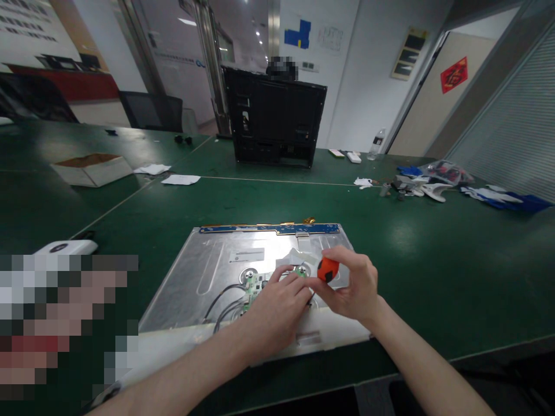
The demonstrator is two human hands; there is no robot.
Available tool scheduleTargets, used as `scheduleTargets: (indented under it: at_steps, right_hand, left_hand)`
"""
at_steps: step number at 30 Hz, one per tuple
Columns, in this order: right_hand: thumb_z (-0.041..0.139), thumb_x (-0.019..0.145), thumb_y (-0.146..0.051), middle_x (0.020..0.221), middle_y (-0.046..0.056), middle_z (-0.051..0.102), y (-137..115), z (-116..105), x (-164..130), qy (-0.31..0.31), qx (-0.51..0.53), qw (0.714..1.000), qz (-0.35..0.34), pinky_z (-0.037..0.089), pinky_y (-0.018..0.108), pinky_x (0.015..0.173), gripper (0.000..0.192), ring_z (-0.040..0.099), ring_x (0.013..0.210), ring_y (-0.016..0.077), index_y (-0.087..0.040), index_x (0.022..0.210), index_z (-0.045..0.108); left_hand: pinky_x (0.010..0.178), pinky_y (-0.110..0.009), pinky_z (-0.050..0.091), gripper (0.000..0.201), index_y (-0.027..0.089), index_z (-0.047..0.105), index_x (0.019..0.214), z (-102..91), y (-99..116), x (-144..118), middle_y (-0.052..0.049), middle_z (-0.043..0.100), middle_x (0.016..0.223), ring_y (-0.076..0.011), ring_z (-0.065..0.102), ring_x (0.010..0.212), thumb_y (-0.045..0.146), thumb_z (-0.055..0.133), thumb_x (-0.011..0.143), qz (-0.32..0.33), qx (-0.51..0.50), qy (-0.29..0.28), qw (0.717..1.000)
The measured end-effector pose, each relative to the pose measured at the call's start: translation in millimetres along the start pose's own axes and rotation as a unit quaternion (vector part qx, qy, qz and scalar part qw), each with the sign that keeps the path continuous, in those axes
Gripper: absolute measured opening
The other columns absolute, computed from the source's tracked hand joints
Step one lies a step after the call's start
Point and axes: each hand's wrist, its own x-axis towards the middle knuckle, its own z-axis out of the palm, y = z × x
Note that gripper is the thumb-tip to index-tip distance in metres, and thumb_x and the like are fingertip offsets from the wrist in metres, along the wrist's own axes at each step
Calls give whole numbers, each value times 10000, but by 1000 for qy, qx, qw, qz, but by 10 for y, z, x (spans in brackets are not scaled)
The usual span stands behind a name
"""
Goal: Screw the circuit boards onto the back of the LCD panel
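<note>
Gripped in the right hand point(349, 286) is a screwdriver with an orange handle point(327, 269), fingers closed round the handle, its dark shaft angled down and left toward the panel beneath. Left hand point(277, 309) lies palm down just beside it, fingertips resting on a small green circuit board point(252, 285); it holds nothing visible, fingers loosely curled. The board sits on the metal back of a flat display panel point(203, 271), which lies face down on the green table point(433, 248), close to the near edge. Grey cables point(223, 297) run from the board across the metal sheet. A blue strip board point(269, 229) lines the panel's far edge. Farther back, centre, a black monitor housing point(274, 118) stands upright. To the left, an open cardboard box point(92, 168) and loose white sheets point(181, 179). To the right, a water bottle point(378, 143) and a scatter of white and blue parts point(433, 185).
</note>
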Motion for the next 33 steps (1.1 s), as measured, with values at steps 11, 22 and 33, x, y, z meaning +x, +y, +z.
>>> scheduleTargets:
  at_steps: [11, 22, 33]
  right_hand:
    - [614, 896, -291, 712, -30, 602, 13, 4, -46, 38, 26, 999, -3, 508, 244, 499, 377, 579, 538, 127, -224, 1241, 475]
    - [595, 888, -260, 720, -31, 563, 29, -10, -64, 52, 31, 998, -8, 499, 265, 486, 402, 552, 529, 132, -222, 1264, 460]
    - [601, 884, -258, 716, -37, 566, 37, -4, -68, 54, 35, 998, -4, 496, 265, 496, 402, 558, 533, 131, -237, 1260, 463]
  left_hand:
    - [1092, -461, 302, 188, 183, 606, 1019, -9, -11, -3, -77, 686, 1037, -252, 621, 1023, 116, 538, 856, -1, -8, -2, 1000]
    - [1087, -467, 305, 200, 185, 606, 1039, -60, -3, -4, -77, 678, 1043, -244, 616, 1018, 119, 522, 869, 4, -25, 1, 1000]
    - [1087, -481, 299, 219, 198, 597, 1051, -71, -14, -8, -77, 679, 1038, -254, 611, 1025, 134, 525, 855, 8, -36, -2, 999]
